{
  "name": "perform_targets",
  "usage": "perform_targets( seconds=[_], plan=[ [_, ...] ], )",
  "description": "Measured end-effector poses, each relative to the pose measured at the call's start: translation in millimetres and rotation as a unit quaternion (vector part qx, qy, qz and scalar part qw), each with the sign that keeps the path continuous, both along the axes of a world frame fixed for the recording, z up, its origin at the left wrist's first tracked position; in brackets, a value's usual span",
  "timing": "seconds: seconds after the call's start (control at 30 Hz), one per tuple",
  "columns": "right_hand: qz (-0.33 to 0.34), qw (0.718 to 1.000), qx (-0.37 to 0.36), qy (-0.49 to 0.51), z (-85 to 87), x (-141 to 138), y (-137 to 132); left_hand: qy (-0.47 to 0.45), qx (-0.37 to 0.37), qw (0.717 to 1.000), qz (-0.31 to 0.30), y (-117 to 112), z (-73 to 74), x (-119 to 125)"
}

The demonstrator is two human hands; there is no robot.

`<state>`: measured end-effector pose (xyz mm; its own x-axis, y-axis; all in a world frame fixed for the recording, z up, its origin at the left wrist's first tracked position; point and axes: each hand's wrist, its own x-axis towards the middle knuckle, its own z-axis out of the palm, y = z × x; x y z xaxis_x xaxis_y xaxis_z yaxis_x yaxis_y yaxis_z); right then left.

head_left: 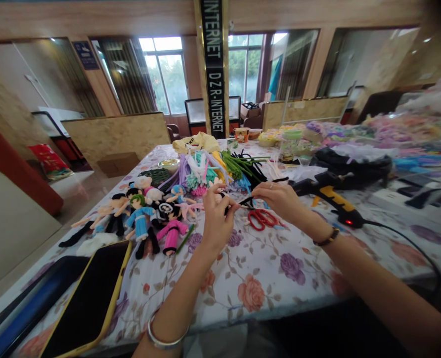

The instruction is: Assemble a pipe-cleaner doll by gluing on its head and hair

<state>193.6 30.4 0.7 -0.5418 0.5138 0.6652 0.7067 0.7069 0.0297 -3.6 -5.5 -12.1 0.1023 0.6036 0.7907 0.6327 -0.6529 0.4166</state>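
Observation:
My left hand (216, 215) and my right hand (276, 195) meet over the flowered tablecloth (257, 278) and pinch the two ends of a thin black pipe cleaner (242, 202) stretched between them. Red-handled scissors (262, 219) lie just below my right hand. A heap of coloured pipe cleaners (213, 171) sits right behind my hands. Several small pipe-cleaner dolls (145, 216) lie in a row to the left of my left hand.
A yellow-and-black glue gun (328, 196) with a lit red lamp lies at the right, its cord trailing to the table edge. A phone in a yellow case (89, 298) rests at the near left corner. More craft material (392, 134) is piled at the far right.

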Motion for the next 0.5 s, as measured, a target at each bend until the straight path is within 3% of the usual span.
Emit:
perform_targets(
  seconds=[0.3, 0.5],
  plan=[
    [-0.1, 0.995, -0.002, 0.032, 0.9, 40, 21, -0.016, 0.01, 0.999, 0.044, 4, 2.1, -6],
    [-0.164, 0.986, 0.007, -0.012, -1.6, 47, 24, 0.026, 0.01, 0.998, 0.057, 5, -2.0, -7]
  ],
)
